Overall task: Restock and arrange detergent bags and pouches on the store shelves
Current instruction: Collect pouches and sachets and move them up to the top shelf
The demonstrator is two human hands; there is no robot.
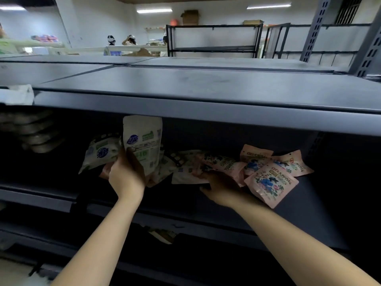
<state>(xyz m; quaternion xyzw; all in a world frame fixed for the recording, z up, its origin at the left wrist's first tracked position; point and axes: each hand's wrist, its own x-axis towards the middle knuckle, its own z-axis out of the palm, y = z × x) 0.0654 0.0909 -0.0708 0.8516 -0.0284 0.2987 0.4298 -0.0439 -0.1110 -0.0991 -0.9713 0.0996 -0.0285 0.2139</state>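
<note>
Two bare hands reach into the middle bay of a dark grey shelf [309, 195], under the top board [206, 93]. The left hand [125, 178] holds one white pouch [144, 141] upright, thumb across its lower front and fingers curled behind, so the pouch stands above and just beyond the grip with its top nearly at the board's lip. Just left of it a second white pouch [101, 153] leans tilted, its lower edge hidden behind the same hand. The right hand [220, 186] lies low on the shelf floor, palm down, its fingers reaching under a flat white-and-pink pouch [187, 172]; whether that grip is spread or pinching cannot be told in the shadow. To the right lie about four pink pouches in a loose, overlapping heap: the nearest [270, 182] sits tilted just beside the right wrist, another [224, 164] lies just beyond the fingers, and two [255, 157] [292, 164] lie farther back. More pouches lie between the two hands, too jumbled to count. In the bay at far left a stack of pale bags [35, 131] shows dimly.
</note>
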